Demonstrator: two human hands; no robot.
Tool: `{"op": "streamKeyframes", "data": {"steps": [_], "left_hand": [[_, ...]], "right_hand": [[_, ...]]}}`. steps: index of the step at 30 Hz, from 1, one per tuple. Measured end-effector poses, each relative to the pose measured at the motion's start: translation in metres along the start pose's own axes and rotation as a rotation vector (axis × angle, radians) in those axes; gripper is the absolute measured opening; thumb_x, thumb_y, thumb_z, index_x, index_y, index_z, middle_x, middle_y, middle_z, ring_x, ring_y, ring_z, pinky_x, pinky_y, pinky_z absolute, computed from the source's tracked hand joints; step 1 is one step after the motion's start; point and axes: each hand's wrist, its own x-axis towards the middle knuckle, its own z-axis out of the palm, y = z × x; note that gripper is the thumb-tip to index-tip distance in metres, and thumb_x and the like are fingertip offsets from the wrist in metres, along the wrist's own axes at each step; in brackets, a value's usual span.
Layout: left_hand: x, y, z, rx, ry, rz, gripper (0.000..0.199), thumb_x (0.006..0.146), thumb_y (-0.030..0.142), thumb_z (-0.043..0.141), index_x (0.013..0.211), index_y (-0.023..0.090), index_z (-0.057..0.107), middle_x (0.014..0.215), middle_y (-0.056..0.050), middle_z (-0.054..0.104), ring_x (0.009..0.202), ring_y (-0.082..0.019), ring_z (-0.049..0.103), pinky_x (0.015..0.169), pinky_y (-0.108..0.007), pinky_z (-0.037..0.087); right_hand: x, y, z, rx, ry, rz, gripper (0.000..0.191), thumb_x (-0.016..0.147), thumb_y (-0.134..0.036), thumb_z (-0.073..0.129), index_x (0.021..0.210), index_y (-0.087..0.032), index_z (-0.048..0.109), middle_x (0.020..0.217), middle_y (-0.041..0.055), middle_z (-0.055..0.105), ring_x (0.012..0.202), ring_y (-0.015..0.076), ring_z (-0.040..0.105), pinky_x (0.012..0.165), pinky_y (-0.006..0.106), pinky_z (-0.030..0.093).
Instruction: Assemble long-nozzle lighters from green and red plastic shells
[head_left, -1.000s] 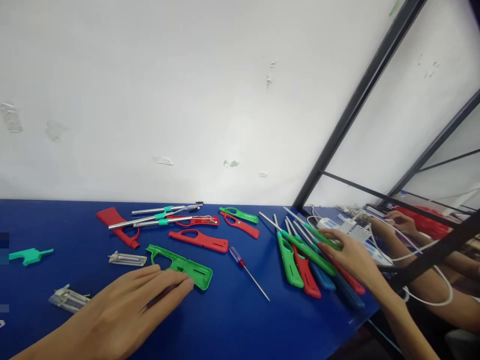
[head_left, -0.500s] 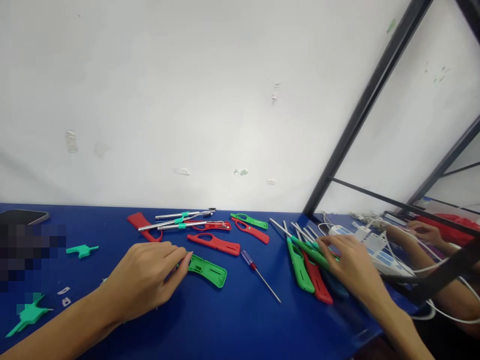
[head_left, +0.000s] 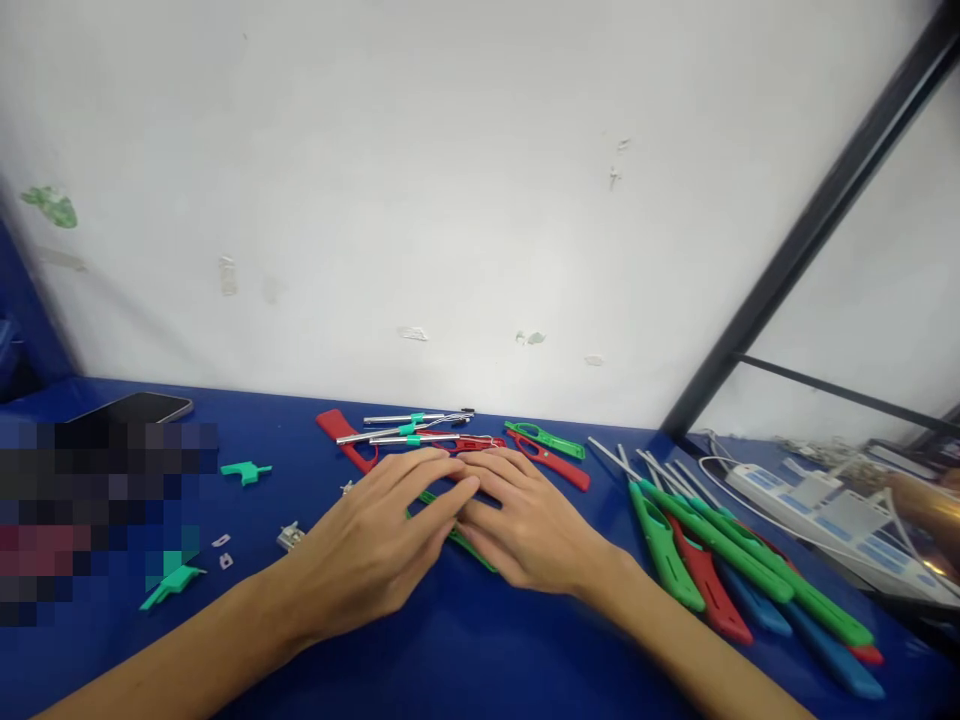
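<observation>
1. Well left of the left grip (head_left: 379, 525), green levers (head_left: 246, 472) and white bits (head_left: 225, 560) lie loose on the worktop (head_left: 465, 660); best to lift the forearm rather than slide it, as such small pieces scatter easily.
2. Just left of the left grip, near the wrist, a clear part (head_left: 290, 537) sits where a sideways drag could knock it.
3. At the left grip itself, the fingers bend in towards the other hand; whether they pinch anything is hidden.
4. Beyond the left grip lie metal tubes (head_left: 409, 438) with thin wires; fingertips should stay short of these.
5. Between and below both grips, the green shell (head_left: 474, 549) shows only in part; I can't say whether it is lifted. Steadying it by its edges, with light, even pressure, would suit thin plastic.
6. The right grip (head_left: 532, 525) curls to meet the left; its hold, too, is hidden. Parting the fingers slightly would give a clearer view.
7. Well right of the right grip, lighters (head_left: 667, 550) lie heaped; the elbow should pass clear.
</observation>
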Motion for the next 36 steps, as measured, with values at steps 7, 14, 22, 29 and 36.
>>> {"op": "streamKeyframes", "data": {"steps": [7, 14, 22, 29, 36], "left_hand": [[0.003, 0.016, 0.001, -0.116, 0.022, 0.067, 0.033, 0.110, -0.001, 0.049, 0.132, 0.012, 0.070, 0.123, -0.013, 0.079, 0.123, -0.024, 0.072, 0.107, -0.037, 0.059], [0.002, 0.017, 0.001, -0.171, -0.031, 0.077, 0.046, 0.111, -0.005, 0.042, 0.140, 0.017, 0.070, 0.116, -0.008, 0.078, 0.108, -0.018, 0.074, 0.095, -0.030, 0.059], [0.006, 0.021, -0.007, -0.167, -0.047, 0.107, 0.042, 0.113, -0.001, 0.038, 0.137, 0.018, 0.068, 0.116, -0.008, 0.080, 0.107, -0.017, 0.076, 0.097, -0.029, 0.059], [0.004, 0.021, -0.003, -0.173, -0.056, 0.111, 0.039, 0.107, -0.003, 0.043, 0.133, 0.015, 0.066, 0.111, -0.011, 0.080, 0.100, -0.022, 0.077, 0.091, -0.033, 0.063], [0.008, 0.030, -0.005, -0.235, -0.115, 0.037, 0.033, 0.104, -0.001, 0.047, 0.123, 0.016, 0.067, 0.103, -0.009, 0.073, 0.092, -0.021, 0.071, 0.086, -0.034, 0.064]], "right_hand": [[-0.014, -0.013, 0.003, 0.078, 0.089, -0.068, 0.011, 0.111, -0.021, 0.065, 0.110, -0.019, 0.075, 0.121, 0.0128, 0.083, 0.121, 0.0268, 0.072, 0.111, 0.046, 0.057], [-0.014, -0.025, 0.000, 0.179, 0.232, -0.075, 0.022, 0.110, -0.021, 0.061, 0.095, -0.019, 0.076, 0.094, 0.0077, 0.081, 0.081, 0.0214, 0.065, 0.067, 0.037, 0.052], [-0.011, -0.036, -0.001, 0.406, 0.335, 0.004, 0.030, 0.107, -0.020, 0.060, 0.080, -0.019, 0.073, 0.074, 0.0054, 0.074, 0.067, 0.0192, 0.061, 0.059, 0.035, 0.052], [-0.011, -0.043, 0.003, 0.588, 0.349, 0.100, 0.030, 0.104, -0.020, 0.062, 0.076, -0.022, 0.069, 0.068, 0.0019, 0.069, 0.062, 0.0170, 0.058, 0.058, 0.033, 0.053], [-0.015, -0.049, 0.006, 0.719, 0.252, 0.174, 0.039, 0.108, -0.024, 0.059, 0.070, -0.024, 0.064, 0.064, 0.0006, 0.065, 0.062, 0.0172, 0.058, 0.062, 0.033, 0.054]]}}
